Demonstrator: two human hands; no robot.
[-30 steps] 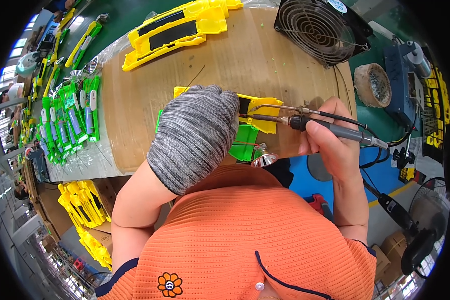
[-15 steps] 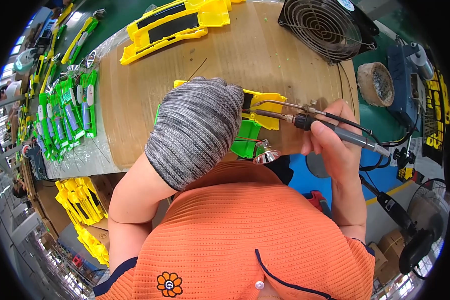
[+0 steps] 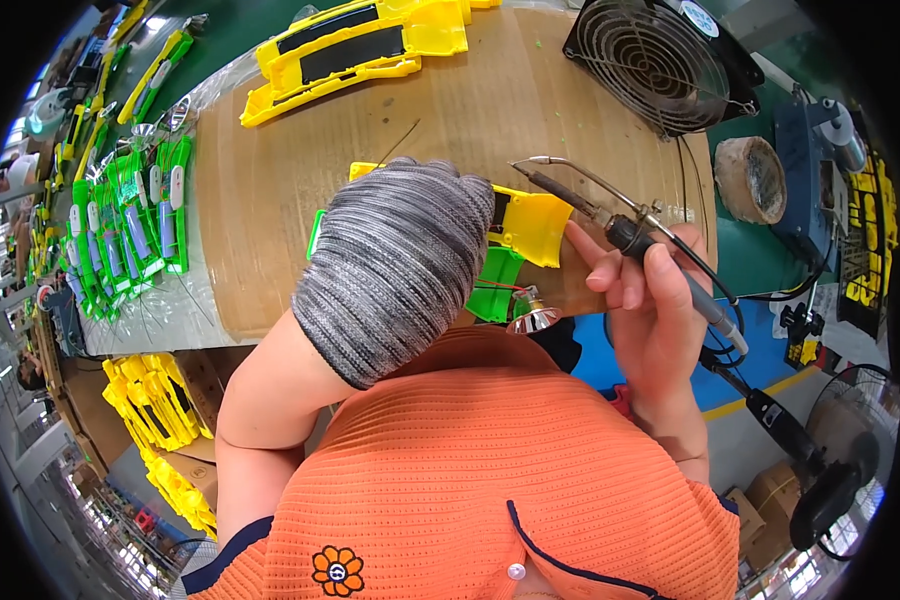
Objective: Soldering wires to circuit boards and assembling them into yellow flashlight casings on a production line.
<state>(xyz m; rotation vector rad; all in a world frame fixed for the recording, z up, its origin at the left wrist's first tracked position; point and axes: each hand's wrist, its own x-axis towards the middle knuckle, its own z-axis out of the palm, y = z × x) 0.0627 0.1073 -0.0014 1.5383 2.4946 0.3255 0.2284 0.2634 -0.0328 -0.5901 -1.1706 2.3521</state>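
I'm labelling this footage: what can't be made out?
- Fingertips of the left hand: head view, hidden by its own back.
- Middle of the yellow casing: head view, covered by that hand.
- Middle of the green casing: head view, likewise covered.
- Top of the square black fan: head view, cut by upper edge.

Brown cardboard sheet [image 3: 270, 220], yellow casings [image 3: 438, 32] at back, black grilled fan [image 3: 660, 72]

We see the iron [image 3: 630, 238] quite clearly in bright, even light; near the black border, straight edges bend.
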